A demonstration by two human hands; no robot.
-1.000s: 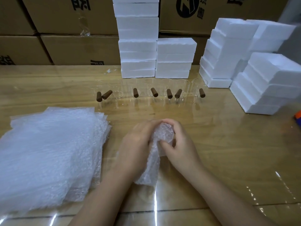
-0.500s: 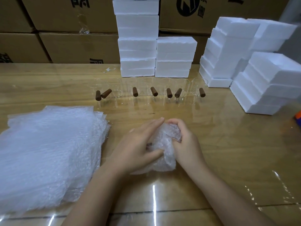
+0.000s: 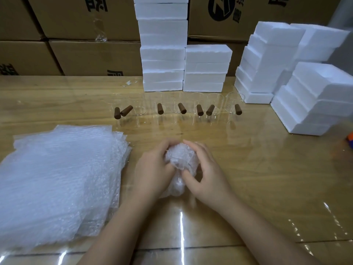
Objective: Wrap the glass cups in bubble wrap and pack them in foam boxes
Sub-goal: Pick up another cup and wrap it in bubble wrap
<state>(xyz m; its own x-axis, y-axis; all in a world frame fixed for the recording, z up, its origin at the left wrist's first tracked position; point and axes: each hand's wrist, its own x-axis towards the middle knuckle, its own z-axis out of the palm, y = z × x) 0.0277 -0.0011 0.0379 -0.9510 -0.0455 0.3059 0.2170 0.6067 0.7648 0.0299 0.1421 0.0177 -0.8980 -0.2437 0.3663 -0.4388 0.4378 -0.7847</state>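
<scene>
A bundle of bubble wrap sits between both hands at the middle of the wooden table; the cup inside it is hidden. My left hand curls round its left side. My right hand grips its right side, thumb pressing into the wrap. Several clear glass cups with brown wooden handles stand in a row further back. White foam boxes are stacked behind the row, and more foam boxes are stacked at the right.
A thick pile of bubble wrap sheets covers the table's left side. Cardboard cartons form a wall behind the table. A small orange and blue object shows at the right edge.
The loose tail of the wrap has been gathered in, and the bundle has turned more upright. My left fingers, straight half a second ago, now curl round it.
</scene>
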